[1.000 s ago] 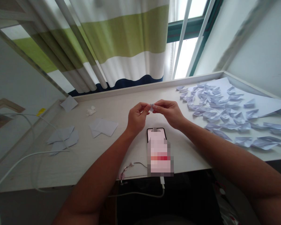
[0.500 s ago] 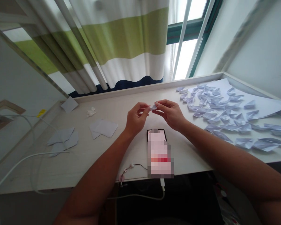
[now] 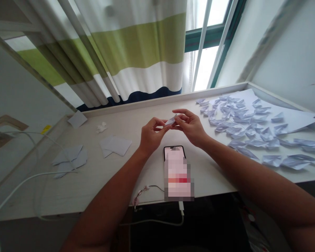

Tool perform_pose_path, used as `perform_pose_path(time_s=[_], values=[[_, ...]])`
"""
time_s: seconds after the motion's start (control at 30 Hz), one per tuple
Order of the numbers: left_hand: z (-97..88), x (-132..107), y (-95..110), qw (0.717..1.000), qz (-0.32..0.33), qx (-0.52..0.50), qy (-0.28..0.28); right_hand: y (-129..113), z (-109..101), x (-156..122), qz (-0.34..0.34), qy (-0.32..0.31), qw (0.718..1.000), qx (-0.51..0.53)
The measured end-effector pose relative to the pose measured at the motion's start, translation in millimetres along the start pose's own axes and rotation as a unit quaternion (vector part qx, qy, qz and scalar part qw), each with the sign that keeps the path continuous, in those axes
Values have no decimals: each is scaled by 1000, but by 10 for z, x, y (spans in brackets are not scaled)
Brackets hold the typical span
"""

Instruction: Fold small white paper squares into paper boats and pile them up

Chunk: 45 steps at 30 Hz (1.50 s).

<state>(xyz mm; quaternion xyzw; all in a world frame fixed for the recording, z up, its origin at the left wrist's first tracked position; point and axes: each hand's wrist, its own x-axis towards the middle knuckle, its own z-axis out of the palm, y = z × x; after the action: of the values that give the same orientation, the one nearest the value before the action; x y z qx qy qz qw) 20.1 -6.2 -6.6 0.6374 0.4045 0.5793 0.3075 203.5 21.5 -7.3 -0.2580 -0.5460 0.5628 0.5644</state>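
Observation:
A small folded piece of white paper (image 3: 171, 121) is held in the air above the desk (image 3: 136, 119), between both hands. My left hand (image 3: 151, 135) pinches its left end with thumb and forefinger. My right hand (image 3: 190, 126) pinches its right end, the other fingers partly spread. Just below the hands a phone (image 3: 176, 171) lies flat on the desk with its screen lit.
Several folded paper boats (image 3: 241, 122) cover the right side of the desk on larger white sheets. Flat paper squares (image 3: 116, 144) and more sheets (image 3: 68, 158) lie at the left. A white cable (image 3: 21, 182) loops at the far left. A striped curtain (image 3: 126, 49) hangs behind.
The hands have drawn slightly apart and the folded paper between them has stretched out longer. The view has tipped a little.

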Motion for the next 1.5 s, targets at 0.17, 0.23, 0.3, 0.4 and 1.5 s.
perform_pose_path(time_s=[0.17, 0.23, 0.3, 0.4, 1.5], values=[[-27, 16, 21, 999, -29, -39, -4, -48, -56, 7, -30, -33, 998, -53], [-59, 43, 4, 998, -28, -43, -25, -55, -86, 15, -48, -48, 995, -68], [-95, 69, -8, 997, -18, -28, -66, -55, -111, 24, -56, -59, 993, -81], [-135, 87, -1, 992, -1, 14, -124, -44, -130, 30, -57, -64, 992, -96], [-98, 72, -11, 999, -20, -14, -42, -45, -111, -9, -64, -53, 981, -173]])
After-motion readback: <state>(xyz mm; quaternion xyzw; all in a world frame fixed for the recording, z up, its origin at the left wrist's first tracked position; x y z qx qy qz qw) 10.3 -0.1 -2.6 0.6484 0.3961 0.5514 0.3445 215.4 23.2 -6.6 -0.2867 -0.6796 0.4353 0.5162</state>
